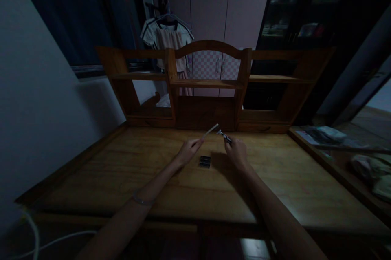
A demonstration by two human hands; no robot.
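Observation:
My left hand [188, 150] is closed around one end of a slim pale stick [210, 130], shaped like a toothbrush. The stick slants up to the right, and its far tip is too small to make out clearly. In my right hand [237, 150] is a razor [225, 136] with a dark handle, its light head pointing up and left. The razor head is close to the stick's tip; whether they touch I cannot tell. Below and between the hands, a small dark pack of razor cartridges [205, 161] lies on the wooden desk [146, 162].
A wooden shelf unit [210, 83] runs along the back of the desk. At the right, a lower surface holds plastic bags [330, 133] and cloth [369, 170]. A white cable [35, 227] hangs at the lower left. Clothes [168, 36] hang behind the shelf.

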